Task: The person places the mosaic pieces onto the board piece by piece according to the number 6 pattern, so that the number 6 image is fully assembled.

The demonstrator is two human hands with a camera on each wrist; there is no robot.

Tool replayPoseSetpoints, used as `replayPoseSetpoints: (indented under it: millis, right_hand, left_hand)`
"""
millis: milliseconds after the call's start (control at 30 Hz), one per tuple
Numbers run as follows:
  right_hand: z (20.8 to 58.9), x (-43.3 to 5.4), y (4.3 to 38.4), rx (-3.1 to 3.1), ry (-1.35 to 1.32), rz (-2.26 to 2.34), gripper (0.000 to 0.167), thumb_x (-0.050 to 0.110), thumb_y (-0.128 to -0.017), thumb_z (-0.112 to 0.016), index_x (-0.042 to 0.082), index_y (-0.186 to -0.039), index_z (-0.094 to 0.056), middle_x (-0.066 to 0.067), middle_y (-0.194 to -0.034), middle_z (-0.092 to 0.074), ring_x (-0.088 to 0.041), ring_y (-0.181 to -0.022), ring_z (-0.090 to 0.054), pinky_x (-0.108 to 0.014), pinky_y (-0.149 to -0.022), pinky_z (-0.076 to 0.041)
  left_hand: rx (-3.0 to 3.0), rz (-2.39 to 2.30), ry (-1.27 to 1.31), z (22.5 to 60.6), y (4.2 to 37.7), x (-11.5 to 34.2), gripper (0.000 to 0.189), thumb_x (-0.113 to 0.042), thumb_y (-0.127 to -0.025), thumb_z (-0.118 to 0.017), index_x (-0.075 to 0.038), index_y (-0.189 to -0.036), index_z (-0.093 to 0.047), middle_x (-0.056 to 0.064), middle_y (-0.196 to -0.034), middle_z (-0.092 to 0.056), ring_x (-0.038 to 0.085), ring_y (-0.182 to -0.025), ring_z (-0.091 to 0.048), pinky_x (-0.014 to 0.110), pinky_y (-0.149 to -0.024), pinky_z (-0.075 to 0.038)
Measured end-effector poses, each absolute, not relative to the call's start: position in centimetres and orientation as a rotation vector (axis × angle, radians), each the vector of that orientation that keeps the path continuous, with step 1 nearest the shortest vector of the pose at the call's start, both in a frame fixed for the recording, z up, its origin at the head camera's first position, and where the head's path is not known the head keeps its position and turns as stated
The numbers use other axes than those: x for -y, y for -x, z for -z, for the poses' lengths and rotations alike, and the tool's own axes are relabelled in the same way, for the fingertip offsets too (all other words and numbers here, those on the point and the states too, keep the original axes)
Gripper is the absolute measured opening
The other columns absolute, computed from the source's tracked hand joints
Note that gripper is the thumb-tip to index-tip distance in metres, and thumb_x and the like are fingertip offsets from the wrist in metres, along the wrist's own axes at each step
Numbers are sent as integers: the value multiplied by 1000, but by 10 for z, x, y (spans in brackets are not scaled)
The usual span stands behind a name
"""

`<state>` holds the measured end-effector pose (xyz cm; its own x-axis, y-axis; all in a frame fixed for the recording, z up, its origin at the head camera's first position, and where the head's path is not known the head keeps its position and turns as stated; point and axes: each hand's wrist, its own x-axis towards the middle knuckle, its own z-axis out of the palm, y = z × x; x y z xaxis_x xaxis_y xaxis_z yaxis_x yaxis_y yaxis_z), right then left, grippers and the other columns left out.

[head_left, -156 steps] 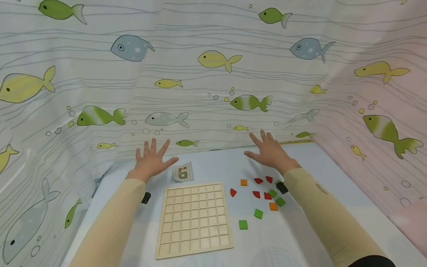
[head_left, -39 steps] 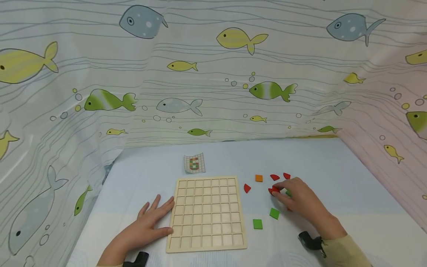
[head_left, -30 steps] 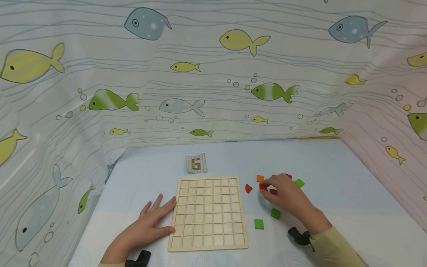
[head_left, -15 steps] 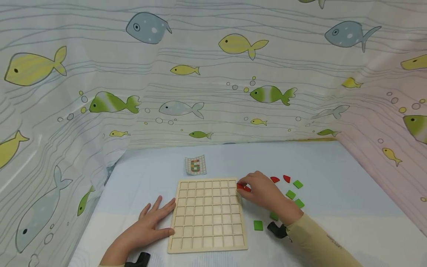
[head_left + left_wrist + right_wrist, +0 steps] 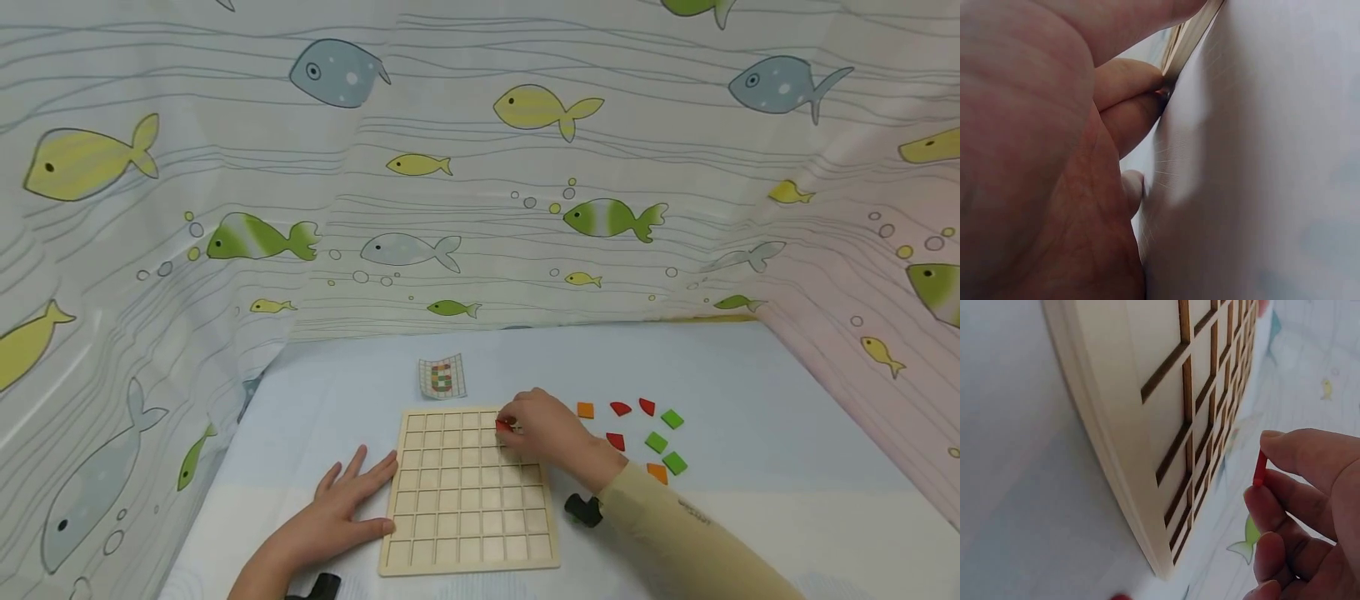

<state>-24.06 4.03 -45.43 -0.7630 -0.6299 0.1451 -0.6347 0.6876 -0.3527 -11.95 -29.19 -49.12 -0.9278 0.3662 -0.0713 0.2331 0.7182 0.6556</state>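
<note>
My right hand point(image 5: 551, 433) pinches a thin red tile point(image 5: 1260, 467) between thumb and fingertip, seen edge-on in the right wrist view. In the head view that hand is over the upper right cells of a pale wooden grid board point(image 5: 448, 500), with the tile apart from the board. My left hand point(image 5: 333, 512) lies on the table with fingers spread. Its thumb and fingertips touch the board's left edge, also visible in the left wrist view as a wooden rim point(image 5: 1191, 40). The right hand and forearm hide some cells and part of the tabletop.
Loose pieces lie right of the board: red wedges point(image 5: 620, 408), orange squares point(image 5: 585, 410) and several green squares point(image 5: 675, 462). Behind the board is a small paper with a coloured grid pattern point(image 5: 442, 377). A fish-printed curtain point(image 5: 495, 208) encloses the table.
Both hands came down from above the table. My left hand settled at the board's edge; my right took a red tile from the loose pieces and carried it leftward over the board.
</note>
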Motion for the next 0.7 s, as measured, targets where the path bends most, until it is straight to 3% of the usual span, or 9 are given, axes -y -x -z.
replayPoseSetpoints:
  millis: [267,700]
  right_hand:
    - [461,-25,247,2982,-1066,-607,8,25,-90,-73,19,-85,-75,14,-75,-57,-9,-76,-51,-24,-68,-47]
    - [465,-15,247,3031,-1109,-616,11,27,-89,-76,16,-90,-78,9,-85,-70,-5,-76,-60,-22,-66,-51]
  left_hand:
    - [-2714,-979,-460,489,119,291,84,-53,-86,-70,-12,-153,-40,0,-159,-30,40,-149,1,63,-113,9]
    - [-2727,-970,-459,491,118,291,85,-55,-85,-70,-13,-153,-40,-1,-159,-31,39,-149,0,62,-113,8]
